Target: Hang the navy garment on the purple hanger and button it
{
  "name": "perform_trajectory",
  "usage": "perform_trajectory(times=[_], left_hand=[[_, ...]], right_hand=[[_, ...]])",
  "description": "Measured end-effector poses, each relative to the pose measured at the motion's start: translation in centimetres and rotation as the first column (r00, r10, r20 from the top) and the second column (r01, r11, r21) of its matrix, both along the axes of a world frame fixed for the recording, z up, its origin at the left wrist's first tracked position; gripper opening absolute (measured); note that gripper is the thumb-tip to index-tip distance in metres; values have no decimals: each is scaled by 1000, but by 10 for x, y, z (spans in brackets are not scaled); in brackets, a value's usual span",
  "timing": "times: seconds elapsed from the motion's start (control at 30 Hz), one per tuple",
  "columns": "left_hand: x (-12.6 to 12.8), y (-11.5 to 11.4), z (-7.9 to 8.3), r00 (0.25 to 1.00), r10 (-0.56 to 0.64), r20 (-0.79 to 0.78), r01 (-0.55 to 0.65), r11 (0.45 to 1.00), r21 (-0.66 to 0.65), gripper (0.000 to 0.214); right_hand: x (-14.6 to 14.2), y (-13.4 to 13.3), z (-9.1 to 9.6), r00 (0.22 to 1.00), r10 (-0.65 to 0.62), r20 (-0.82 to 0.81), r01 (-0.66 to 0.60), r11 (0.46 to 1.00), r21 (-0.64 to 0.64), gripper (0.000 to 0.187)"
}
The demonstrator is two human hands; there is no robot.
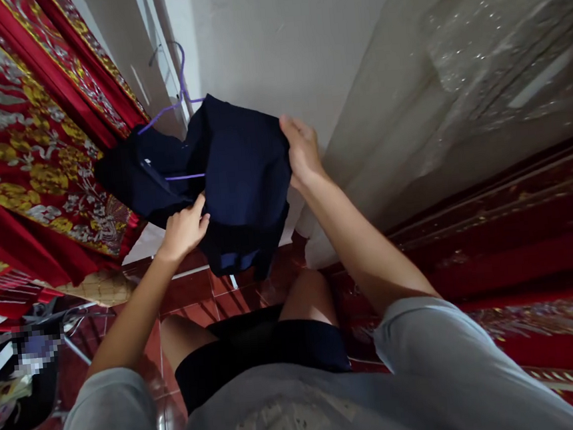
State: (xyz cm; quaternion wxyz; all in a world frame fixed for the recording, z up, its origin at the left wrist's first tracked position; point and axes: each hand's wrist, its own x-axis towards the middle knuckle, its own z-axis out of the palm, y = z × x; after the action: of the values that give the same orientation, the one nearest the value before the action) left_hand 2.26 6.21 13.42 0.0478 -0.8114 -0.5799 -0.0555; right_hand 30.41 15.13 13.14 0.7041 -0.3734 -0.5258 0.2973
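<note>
A dark navy garment (242, 172) hangs in front of me on a purple wire hanger (178, 84), whose hook rises toward the wall above. My left hand (183, 229) pinches the garment's lower left part, fingers closed on the cloth near the hanger's bar. My right hand (301, 148) grips the garment's upper right edge, fingers curled over the fabric. Both arms reach up and forward from grey short sleeves.
Red and gold embroidered cloth (19, 144) hangs at the left. A pale glittery drape (456, 93) falls at the right beside more red fabric (520, 248). The floor is red-brown tile (208, 295). A cluttered black chair or basket (25, 385) stands at the lower left.
</note>
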Motion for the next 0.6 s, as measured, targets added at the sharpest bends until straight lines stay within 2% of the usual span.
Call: perform_trajectory(times=[0.1, 0.17, 0.23, 0.3, 0.4, 0.47, 0.53, 0.6], left_hand=[[-2, 0, 1, 996, 89, -18, -90, 996, -22, 43], [-3, -8, -5, 997, 83, -5, -83, 995, -56, 40], [-1, -20, -21, 999, 40, 15, -39, 997, -66, 40], [4, -33, -44, 998, -13, 58, 17, 998, -59, 41], [14, -48, -79, 971, -42, 235, 44, 999, -4, 40], [20, -54, -97, 907, -57, 418, 20, 995, 93, 37], [27, -58, -108, 802, -82, 592, -35, 982, 183, 33], [34, -63, -117, 686, -87, 722, -107, 970, 218, 28]], right_hand=[[2, -6, 0, 999, 51, -7, -52, 997, -61, 58], [9, -16, -12, 998, 67, -12, -67, 993, -100, 57], [18, -25, -31, 998, 61, -16, -62, 989, -136, 55], [25, -31, -50, 1000, 18, -5, -19, 988, -156, 53], [28, -36, -69, 992, -125, 15, 125, 979, -158, 49], [21, -45, -72, 965, -262, 9, 260, 955, -143, 42], [7, -64, -72, 900, -434, -28, 428, 896, -120, 33], [-15, -93, -74, 807, -582, -98, 572, 812, -115, 25]])
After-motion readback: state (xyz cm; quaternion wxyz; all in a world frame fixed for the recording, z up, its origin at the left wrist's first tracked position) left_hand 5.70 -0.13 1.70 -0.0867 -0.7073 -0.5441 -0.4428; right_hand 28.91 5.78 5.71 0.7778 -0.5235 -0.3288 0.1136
